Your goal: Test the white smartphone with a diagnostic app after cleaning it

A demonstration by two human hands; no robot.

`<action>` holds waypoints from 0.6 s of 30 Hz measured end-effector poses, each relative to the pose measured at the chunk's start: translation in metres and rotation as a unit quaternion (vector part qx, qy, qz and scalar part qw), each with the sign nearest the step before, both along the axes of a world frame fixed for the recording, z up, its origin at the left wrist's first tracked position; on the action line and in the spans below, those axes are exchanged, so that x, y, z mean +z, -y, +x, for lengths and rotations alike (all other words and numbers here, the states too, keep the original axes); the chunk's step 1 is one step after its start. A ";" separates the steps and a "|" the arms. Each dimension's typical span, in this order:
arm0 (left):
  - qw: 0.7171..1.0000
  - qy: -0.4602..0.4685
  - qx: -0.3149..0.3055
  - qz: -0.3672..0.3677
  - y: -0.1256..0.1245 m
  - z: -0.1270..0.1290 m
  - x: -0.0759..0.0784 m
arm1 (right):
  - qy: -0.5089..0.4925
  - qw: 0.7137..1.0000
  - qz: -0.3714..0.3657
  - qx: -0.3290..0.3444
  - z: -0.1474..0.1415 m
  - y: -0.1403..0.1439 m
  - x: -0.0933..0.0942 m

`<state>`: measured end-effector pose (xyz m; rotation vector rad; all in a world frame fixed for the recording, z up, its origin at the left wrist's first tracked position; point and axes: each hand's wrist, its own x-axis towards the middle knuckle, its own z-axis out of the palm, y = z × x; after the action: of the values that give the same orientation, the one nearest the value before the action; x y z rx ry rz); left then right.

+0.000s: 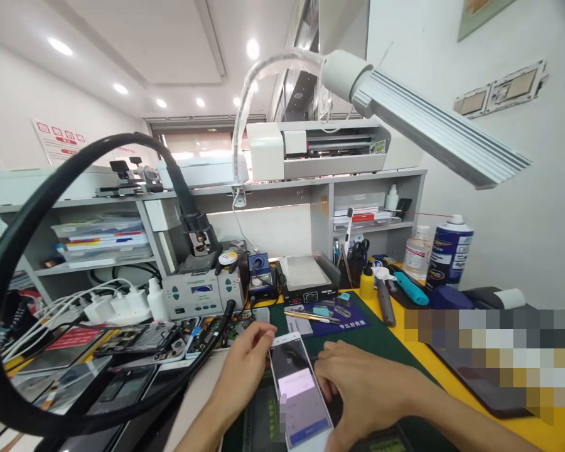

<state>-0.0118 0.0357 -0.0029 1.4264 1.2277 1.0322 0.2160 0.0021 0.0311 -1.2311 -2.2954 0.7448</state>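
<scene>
Fingers point(263, 336) of the left hand point(242, 370) are curling loosely against the left edge of a white smartphone point(299, 392), steadying it; right hand point(358, 386) is resting fingers-down against its right edge, not clamped around it. Phone is lying face up, screen lit, on the green work mat point(381, 339) at the table's near edge. Soldering station point(202, 292) is sitting behind the left hand, tweezers point(311, 316) lying just past the phone, spray can point(449, 251) standing far right.
</scene>
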 end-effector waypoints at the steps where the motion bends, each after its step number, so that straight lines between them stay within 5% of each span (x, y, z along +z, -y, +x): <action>1: 0.998 0.053 0.001 -0.028 0.000 0.002 -0.001 | 0.043 0.998 -0.003 0.035 0.000 0.000 -0.001; 5: 0.963 0.215 -0.019 -0.159 0.002 0.012 -0.005 | 0.099 0.994 -0.023 0.047 -0.003 -0.002 -0.009; 10: 0.900 0.313 -0.140 -0.270 0.001 0.021 -0.008 | 0.095 0.995 -0.037 0.017 -0.008 -0.006 -0.017; 18: 0.829 0.402 -0.286 -0.264 0.010 0.002 0.011 | 0.060 0.995 -0.073 -0.026 -0.014 -0.006 -0.010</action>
<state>-0.0095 0.0259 0.0078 0.6934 0.3552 0.6597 0.2022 0.0079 0.0207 -1.4314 -2.3297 0.8530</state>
